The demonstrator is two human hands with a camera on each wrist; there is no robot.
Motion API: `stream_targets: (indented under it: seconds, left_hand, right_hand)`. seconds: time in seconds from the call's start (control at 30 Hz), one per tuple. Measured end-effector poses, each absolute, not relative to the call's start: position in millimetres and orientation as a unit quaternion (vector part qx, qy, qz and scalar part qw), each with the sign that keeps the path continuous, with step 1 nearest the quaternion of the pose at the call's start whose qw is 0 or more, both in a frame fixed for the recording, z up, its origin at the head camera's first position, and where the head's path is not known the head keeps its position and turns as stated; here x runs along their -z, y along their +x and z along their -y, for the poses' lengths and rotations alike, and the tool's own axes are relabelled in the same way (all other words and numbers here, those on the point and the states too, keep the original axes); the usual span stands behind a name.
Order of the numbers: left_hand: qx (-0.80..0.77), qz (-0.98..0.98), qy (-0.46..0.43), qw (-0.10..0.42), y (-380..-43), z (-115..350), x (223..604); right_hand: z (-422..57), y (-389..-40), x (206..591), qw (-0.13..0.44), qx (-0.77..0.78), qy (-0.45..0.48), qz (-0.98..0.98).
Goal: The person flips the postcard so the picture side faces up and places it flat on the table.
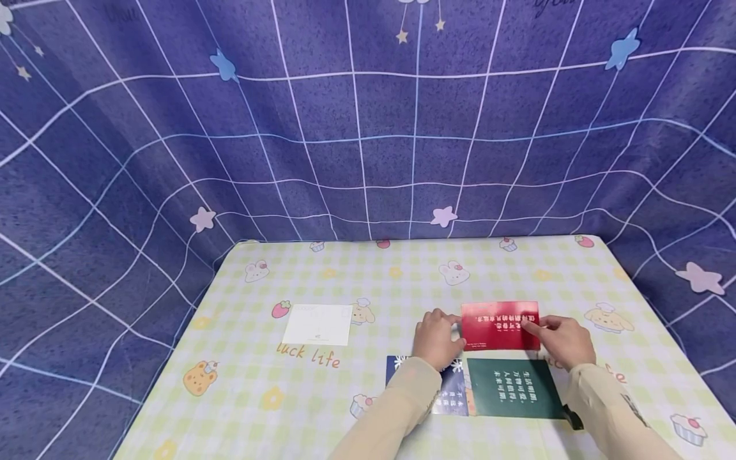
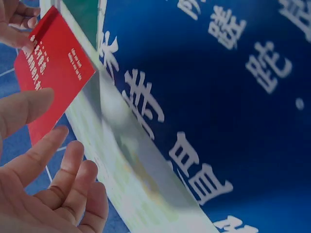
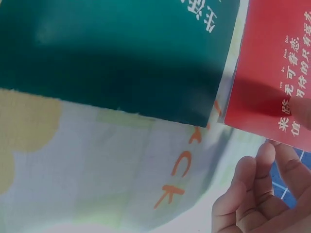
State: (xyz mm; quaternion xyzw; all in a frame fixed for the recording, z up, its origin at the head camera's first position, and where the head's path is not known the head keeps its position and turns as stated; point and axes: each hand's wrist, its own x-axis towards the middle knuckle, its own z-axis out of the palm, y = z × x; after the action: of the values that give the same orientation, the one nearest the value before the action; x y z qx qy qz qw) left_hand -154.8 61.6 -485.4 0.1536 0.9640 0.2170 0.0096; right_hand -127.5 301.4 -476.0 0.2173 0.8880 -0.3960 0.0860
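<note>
Your right grip (image 1: 566,342) pinched the red card (image 1: 499,326) just beyond the green card (image 1: 514,388) that lay on the bench (image 1: 230,326); your left grip (image 1: 437,338) met its opposite edge, though whether it was grasping the card could not be told.

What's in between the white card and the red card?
In the head view, the left hand is between the white card and the red card, plus some patterned tablecloth.
</note>
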Motion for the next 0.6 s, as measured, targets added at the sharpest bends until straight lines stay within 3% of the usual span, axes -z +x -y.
stream_targets:
  seconds: [0.23, 0.6]
  left_hand:
    - [-0.147, -0.978, 0.146, -0.028, -150.9, -74.0, 486.6]
    - [-0.06, -0.989, 0.128, -0.032, -151.2, -86.4, 488.2]
  right_hand:
    - [-304.7, -129.2, 479.8, 0.095, 0.379, 0.207, -0.897]
    - [-296.1, -132.9, 482.9, 0.1, 0.358, 0.236, -0.898]
